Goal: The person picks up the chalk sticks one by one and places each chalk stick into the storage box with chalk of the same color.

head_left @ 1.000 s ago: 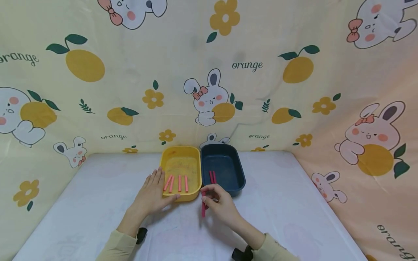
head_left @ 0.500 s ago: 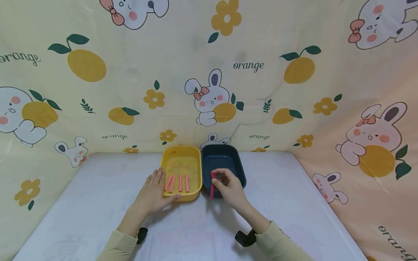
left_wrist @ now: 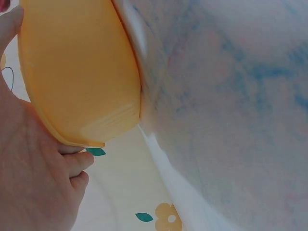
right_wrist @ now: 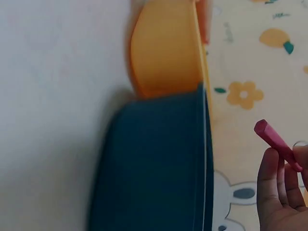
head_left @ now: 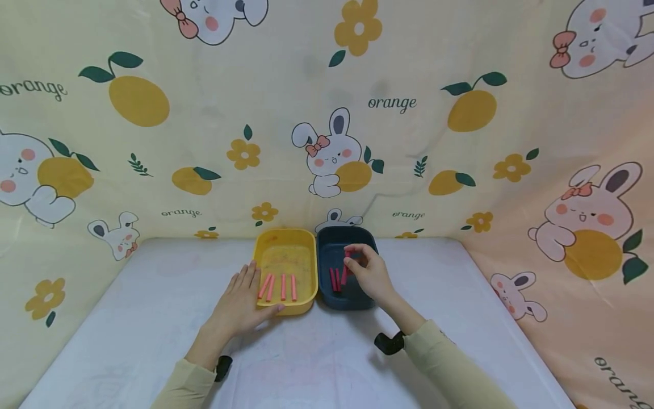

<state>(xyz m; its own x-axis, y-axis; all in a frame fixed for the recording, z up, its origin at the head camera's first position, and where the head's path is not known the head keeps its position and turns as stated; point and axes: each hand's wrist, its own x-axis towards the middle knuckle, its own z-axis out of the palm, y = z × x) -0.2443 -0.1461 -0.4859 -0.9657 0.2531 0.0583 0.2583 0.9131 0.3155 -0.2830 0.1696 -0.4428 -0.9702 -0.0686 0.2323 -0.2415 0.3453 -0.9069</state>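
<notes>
My right hand [head_left: 372,276] pinches a dark pink chalk stick [head_left: 344,275] between thumb and fingertips over the dark blue tray [head_left: 327,250]. In the right wrist view the same chalk stick [right_wrist: 275,139] slants up out of the fingers. Two more dark pink chalk sticks [head_left: 338,280] lie side by side inside that tray, just left of the held one. My left hand [head_left: 236,307] rests against the yellow tray [head_left: 286,258], straight fingers along its left rim and thumb at its front rim. Several paler pink chalk sticks [head_left: 283,287] lie in its front part.
The two trays stand side by side near the back edge of a table with a white cover [head_left: 306,363]. Behind and to the sides hangs a cream cloth [head_left: 214,102] printed with rabbits and oranges.
My right hand has carried the chalk stick from in front of the trays, forward and to the right, over the blue tray. The left hand has stayed at the yellow tray.
</notes>
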